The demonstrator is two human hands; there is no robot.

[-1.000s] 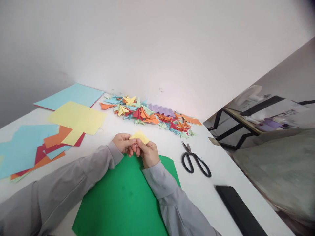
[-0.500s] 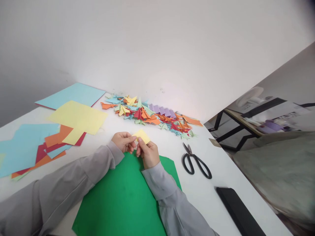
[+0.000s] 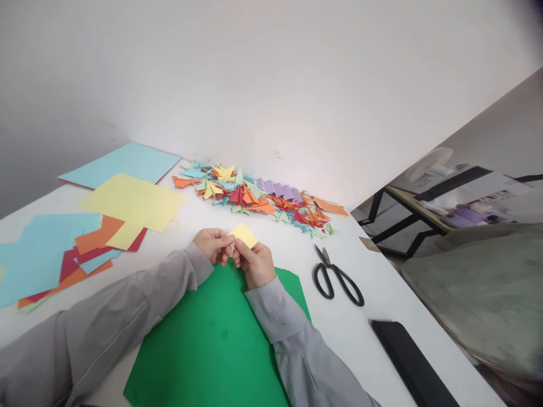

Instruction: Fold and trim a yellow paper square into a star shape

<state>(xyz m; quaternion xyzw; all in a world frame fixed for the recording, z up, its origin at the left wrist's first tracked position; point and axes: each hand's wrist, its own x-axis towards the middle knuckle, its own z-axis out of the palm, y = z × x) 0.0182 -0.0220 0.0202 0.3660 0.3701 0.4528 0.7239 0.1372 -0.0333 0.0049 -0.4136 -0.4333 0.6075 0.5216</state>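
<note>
A small piece of yellow paper (image 3: pixel 243 232) is held up between my two hands, over the far edge of a green sheet (image 3: pixel 207 333). My left hand (image 3: pixel 213 244) pinches its left corner between thumb and fingers. Close beside it, my right hand (image 3: pixel 257 263) grips the near edge, thumb on top. My fingers cover the lower part of the paper, so I cannot tell how it is folded there. Beyond the hands lies a long heap of small folded paper planes (image 3: pixel 246 195) in several colours.
Black-handled scissors (image 3: pixel 337 280) lie right of the green sheet, with a black flat object (image 3: pixel 411 362) nearer me. To the left are loose coloured paper pieces (image 3: pixel 99 234), a large yellow sheet (image 3: pixel 139 200) and a blue sheet (image 3: pixel 123 164). A wall (image 3: pixel 271 85) rises behind the table.
My right thumb has shifted slightly left along the yellow paper, and more of the paper's face shows. Both hands keep their hold in nearly the same place.
</note>
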